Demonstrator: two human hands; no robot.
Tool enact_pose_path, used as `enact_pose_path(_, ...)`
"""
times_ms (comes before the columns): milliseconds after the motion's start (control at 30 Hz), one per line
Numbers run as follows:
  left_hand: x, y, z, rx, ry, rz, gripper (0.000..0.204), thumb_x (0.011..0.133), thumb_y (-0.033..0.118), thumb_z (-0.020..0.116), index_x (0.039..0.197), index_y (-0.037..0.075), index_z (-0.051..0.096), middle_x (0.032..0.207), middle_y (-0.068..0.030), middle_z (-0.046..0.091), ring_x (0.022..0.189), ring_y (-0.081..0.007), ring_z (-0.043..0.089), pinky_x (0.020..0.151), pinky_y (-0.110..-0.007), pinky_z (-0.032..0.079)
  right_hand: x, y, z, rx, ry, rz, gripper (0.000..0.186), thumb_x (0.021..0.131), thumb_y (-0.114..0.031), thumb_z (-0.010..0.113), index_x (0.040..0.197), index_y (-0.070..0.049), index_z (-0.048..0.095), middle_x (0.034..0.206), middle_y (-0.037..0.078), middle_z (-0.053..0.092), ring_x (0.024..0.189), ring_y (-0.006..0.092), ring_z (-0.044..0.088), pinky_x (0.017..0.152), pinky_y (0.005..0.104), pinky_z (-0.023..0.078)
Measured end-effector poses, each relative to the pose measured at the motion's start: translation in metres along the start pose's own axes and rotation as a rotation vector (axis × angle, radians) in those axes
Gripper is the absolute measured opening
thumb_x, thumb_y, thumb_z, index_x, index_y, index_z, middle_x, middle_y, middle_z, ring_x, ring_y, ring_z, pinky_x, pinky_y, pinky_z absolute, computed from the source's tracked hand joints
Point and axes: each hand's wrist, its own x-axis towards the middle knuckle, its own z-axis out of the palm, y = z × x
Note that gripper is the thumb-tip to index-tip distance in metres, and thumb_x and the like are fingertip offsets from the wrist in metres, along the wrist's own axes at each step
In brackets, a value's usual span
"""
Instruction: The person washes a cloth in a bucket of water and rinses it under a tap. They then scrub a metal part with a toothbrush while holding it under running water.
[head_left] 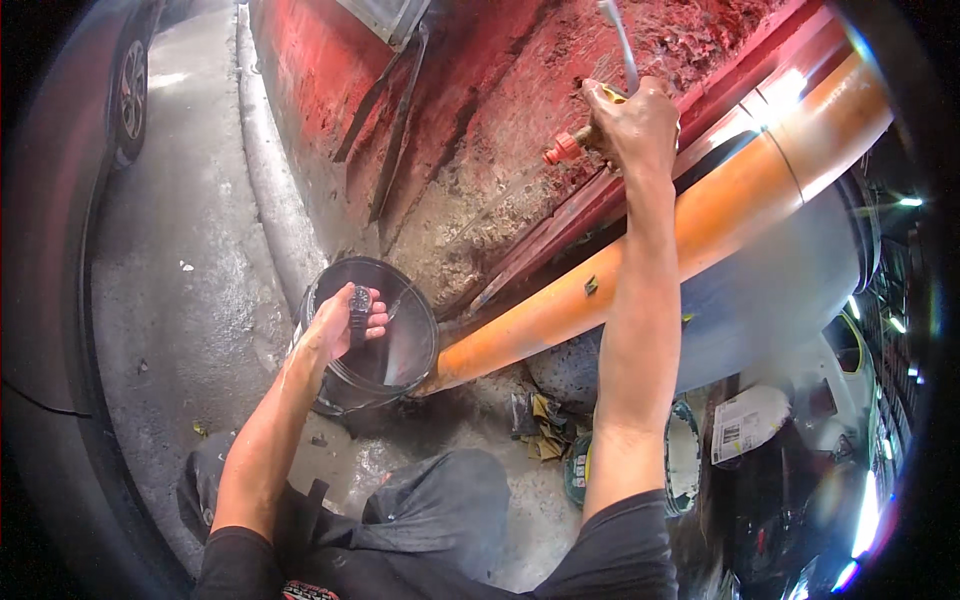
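Head view, looking down at wet concrete floor (190,300), grey, patchy, puddled near the bottom centre. Rounded concrete curb (270,200) runs from 12 o'clock down toward centre. Beyond it a rough red-painted wall (520,110), flaking, crusted with dirt. Car wheel (130,90) at 10 o'clock edge.

Left hand (335,325), just left of centre, fingers curled around a small dark wristwatch (360,312), held over the mouth of a dark round bucket (375,335) with water in it. The bucket stands on the floor against the base of the curb. Forearm looks wet.

Right hand (630,125), at 1 o'clock, closed tight on a brass tap (585,135) with a red handle end (560,150), mounted on the wall. A thin white hose (620,40) rises from the tap toward the top edge.

Big orange pipe (700,230) slants from 2 o'clock down to centre, its lower end just beside the bucket. Pale grey drum (770,290) behind it at 3 o'clock. Crumpled rubbish (540,420) on the floor at 5 o'clock, next to a round white-lined container (685,455) and a labelled pale package (750,425). Person's dark trousers (440,520) fill 6 o'clock.
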Motion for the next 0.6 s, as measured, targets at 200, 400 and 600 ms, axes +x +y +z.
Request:
enact_pose_path(200,0.003,-0.003,-0.002,-0.013,-0.037,-0.002,0.046,0.106,0.039,0.029,0.116,0.002,0.055,0.099,-0.0127,0.065,0.085,-0.0245,0.067,0.075,-0.041,0.059,0.012,0.022,-0.002,0.303,-0.171,-0.009,0.047,0.076,-0.04,0.078,0.08,0.005,0.066,0.076,0.022,0.069,0.071,0.0376,0.068,0.066,0.0461,0.052)
enact_pose_path(400,-0.001,0.005,0.003,-0.06,-0.11,-0.036,0.046,0.106,0.038,0.027,0.117,0.002,0.053,0.101,-0.0128,0.064,0.087,-0.0246,0.066,0.078,-0.039,0.058,-0.008,-0.003,-0.013,-0.133,0.249,-0.301,0.038,0.084,-0.038,0.072,0.09,-0.001,0.068,0.071,0.019,0.066,0.071,0.0382,0.066,0.062,0.046,0.05)
enact_pose_path(600,-0.004,0.009,-0.006,-0.112,-0.165,-0.081,0.052,0.105,0.041,0.028,0.121,0.001,0.056,0.106,-0.013,0.065,0.094,-0.0256,0.067,0.085,-0.041,0.057,-0.207,-0.044,0.043,0.35,-0.471,-0.1,0.04,0.09,-0.048,0.062,0.089,-0.009,0.061,0.064,0.018,0.062,0.061,0.042,0.063,0.056,0.0505,0.048)
